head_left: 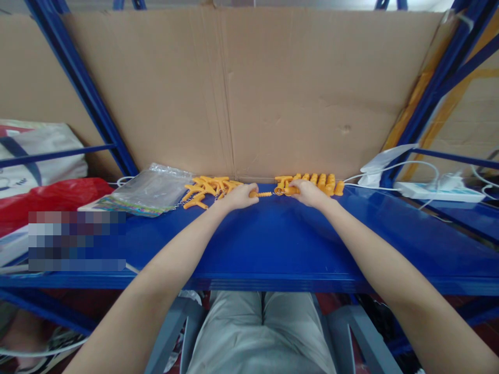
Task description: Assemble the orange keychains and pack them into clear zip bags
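Note:
Both my hands rest on the blue shelf (273, 244) near its back edge. My left hand (238, 196) is closed around one end of a small orange plastic piece (265, 194) with a ribbed shaft. My right hand (307, 192) is closed on another orange piece (286, 190) that meets the first at a small metal ring between the hands. A loose pile of orange T-shaped parts (208, 188) with thin metal chains lies just left of my left hand. A neat row of orange parts (322, 182) stands just behind my right hand.
A large cardboard sheet (249, 93) walls the back of the shelf. Clear plastic bags (150, 189) lie at the left, with a red bag (50, 200) beyond. A white power strip (438, 193) with cables sits at the right. Blue rack posts (83, 88) slant at both sides.

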A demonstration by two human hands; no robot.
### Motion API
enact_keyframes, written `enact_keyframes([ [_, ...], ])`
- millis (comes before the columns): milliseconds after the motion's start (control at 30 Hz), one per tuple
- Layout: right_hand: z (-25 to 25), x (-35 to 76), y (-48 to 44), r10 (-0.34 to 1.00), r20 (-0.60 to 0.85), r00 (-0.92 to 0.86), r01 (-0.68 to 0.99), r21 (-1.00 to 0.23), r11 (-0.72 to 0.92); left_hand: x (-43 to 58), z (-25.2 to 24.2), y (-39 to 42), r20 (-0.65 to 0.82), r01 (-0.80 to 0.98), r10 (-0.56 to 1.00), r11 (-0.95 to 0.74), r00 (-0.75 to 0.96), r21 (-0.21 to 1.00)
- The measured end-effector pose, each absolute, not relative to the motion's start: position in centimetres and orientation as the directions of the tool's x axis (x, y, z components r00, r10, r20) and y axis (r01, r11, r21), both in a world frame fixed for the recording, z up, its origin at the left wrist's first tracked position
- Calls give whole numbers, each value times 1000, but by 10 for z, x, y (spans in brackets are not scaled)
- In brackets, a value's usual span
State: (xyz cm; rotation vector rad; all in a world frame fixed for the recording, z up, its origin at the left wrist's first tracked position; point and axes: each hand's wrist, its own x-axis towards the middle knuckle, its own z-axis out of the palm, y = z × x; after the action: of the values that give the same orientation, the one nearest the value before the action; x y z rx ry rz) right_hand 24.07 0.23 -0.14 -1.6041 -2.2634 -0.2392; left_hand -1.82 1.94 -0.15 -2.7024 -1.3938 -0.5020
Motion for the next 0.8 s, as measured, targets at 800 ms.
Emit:
enact_keyframes([
  [800,0,226,-8,767,450,-458,796,-178,579,-8,-1,12,444,753,761,-611,474,243],
])
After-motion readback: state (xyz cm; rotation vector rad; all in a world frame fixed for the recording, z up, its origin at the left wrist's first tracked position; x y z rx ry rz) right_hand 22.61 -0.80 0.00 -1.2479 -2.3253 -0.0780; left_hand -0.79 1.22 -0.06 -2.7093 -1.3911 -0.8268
